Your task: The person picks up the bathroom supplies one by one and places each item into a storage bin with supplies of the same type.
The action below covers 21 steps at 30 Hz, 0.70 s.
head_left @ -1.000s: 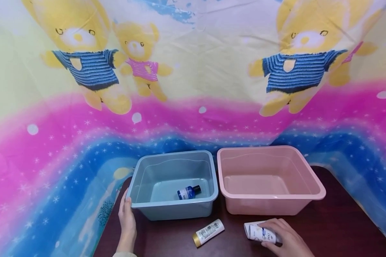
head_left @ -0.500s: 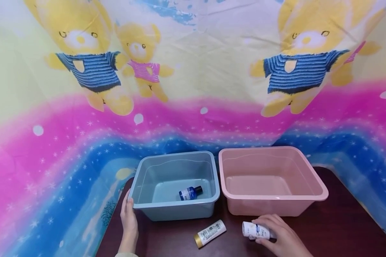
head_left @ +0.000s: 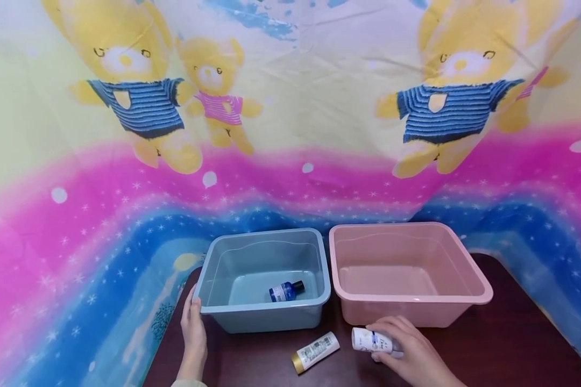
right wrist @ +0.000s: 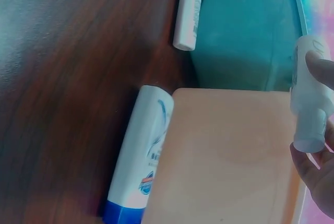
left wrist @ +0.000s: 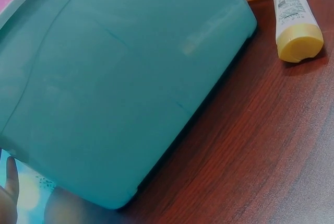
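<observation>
My right hand (head_left: pixel 409 346) holds a white Dove bottle (head_left: pixel 368 341) above the table, lying nearly sideways. The thumb and fingers grip it around the greyish cap (right wrist: pixel 310 132) end, as the right wrist view shows. My left hand (head_left: pixel 193 328) rests with fairly straight fingers against the left front corner of the blue-grey bin (head_left: pixel 261 320). Inside that bin lies a dark blue bottle (head_left: pixel 284 291) with a black cap. A white tube (head_left: pixel 316 352) with a gold cap lies on the table in front. Another white bottle (right wrist: pixel 141 148) with a blue cap lies beside the pink bin (head_left: pixel 397 312).
Both bins stand side by side on a dark brown wooden table (head_left: pixel 508 333). Behind them hangs a cloth printed with bears (head_left: pixel 290 183). From the head, my right hand and the Dove bottle hide the blue-capped bottle.
My right hand has lifted the Dove bottle and moved it leftward, off the place where it was near the table. The left hand stays at the blue-grey bin's corner.
</observation>
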{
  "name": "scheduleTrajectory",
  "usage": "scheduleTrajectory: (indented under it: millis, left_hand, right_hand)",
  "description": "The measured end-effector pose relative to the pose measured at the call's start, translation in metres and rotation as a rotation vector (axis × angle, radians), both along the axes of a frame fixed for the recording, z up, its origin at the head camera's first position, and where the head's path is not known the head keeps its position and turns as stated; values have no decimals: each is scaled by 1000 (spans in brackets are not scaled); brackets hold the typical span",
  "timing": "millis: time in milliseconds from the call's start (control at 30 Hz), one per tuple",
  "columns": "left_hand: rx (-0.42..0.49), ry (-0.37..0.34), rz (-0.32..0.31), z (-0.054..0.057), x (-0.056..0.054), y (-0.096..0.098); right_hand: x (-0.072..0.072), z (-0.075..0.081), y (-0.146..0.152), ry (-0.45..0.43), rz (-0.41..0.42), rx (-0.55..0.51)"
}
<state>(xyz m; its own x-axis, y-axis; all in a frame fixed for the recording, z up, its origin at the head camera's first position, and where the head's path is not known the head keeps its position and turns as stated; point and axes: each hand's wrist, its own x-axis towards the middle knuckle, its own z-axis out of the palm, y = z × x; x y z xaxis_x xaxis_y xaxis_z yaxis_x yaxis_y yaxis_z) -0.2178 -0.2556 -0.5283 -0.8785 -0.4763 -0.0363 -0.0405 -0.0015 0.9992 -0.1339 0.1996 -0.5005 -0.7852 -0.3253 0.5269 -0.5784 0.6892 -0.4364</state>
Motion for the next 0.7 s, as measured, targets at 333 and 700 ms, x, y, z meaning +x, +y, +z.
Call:
scheduleTrajectory:
  millis: [333,700]
  left_hand:
    - [-3,9,-4,0,0,1]
    - [5,21,-1,-3,-1,1]
  right_hand:
    - [-8,8,-12,110,65,-38]
    - [-9,15,-26,75,44,-59]
